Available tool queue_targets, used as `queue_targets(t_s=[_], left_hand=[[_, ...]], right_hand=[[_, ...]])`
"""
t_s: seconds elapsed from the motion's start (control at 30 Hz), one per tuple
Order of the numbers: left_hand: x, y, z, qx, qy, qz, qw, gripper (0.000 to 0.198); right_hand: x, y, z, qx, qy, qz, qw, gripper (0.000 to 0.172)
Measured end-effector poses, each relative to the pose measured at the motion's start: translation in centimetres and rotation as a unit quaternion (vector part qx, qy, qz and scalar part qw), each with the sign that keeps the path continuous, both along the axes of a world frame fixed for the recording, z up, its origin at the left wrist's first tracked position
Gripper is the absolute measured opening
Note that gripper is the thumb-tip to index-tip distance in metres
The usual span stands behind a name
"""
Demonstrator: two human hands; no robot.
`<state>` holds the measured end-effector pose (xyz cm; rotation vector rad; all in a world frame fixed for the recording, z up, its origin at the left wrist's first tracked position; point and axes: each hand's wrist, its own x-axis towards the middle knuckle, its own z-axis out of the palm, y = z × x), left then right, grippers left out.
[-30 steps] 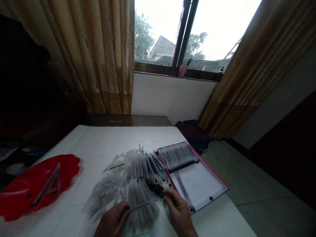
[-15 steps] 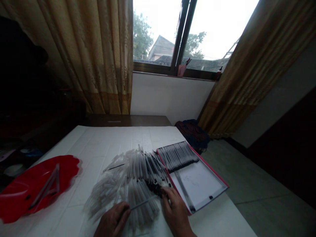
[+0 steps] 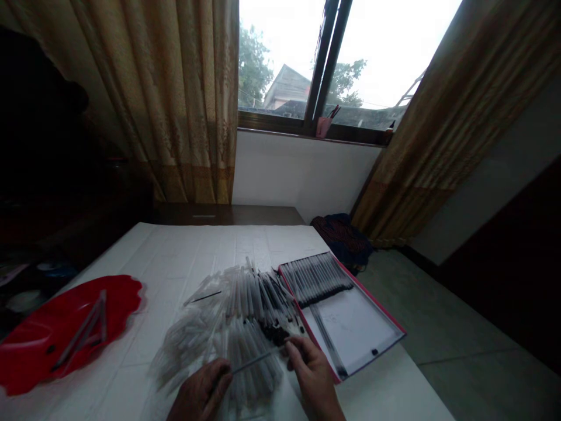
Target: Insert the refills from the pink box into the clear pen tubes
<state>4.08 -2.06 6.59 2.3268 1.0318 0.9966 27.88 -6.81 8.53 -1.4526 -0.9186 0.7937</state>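
Both hands are over the near part of a large pile of clear tubes (image 3: 188, 339) on the white table. My left hand (image 3: 201, 389) pinches one end of a thin pen tube (image 3: 254, 362). The fingers of my right hand (image 3: 309, 371) are closed round its other end, so the tube spans both hands. Small black caps (image 3: 276, 333) lie heaped just beyond my right fingers. A red-edged box (image 3: 359, 330) is right of the pile, with a row of black-tipped pens (image 3: 318, 278) at its far end and a few pens along its left side.
A red scalloped tray (image 3: 30, 336) with a few tubes is at the left of the white table (image 3: 170, 242). Dark cloth (image 3: 344, 237) lies beyond the table's right edge. A pink cup (image 3: 323, 126) stands on the windowsill.
My right hand has shifted slightly and its fingers have moved off the black caps onto the end of the tube. My left hand has stayed almost still.
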Motion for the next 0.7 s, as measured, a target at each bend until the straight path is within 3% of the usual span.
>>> queue_targets(t_s=[0.23, 0.33, 0.7], left_hand=[[-0.7, 0.1, -1.1, -0.094, -0.001, 0.041, 0.995, 0.027], [-0.8, 0.1, -1.4, -0.123, -0.017, 0.067, 0.99, 0.03], [-0.7, 0.1, -1.4, -0.154, -0.048, 0.095, 0.982, 0.033]], right_hand=[[3.4, 1.8, 3.8, 0.05, 0.13, -0.125, 0.982, 0.037], [4.2, 2.8, 4.5, 0.07, 0.14, -0.167, 0.974, 0.037], [2.4, 5.7, 1.1, 0.044, 0.014, -0.109, 0.993, 0.032]])
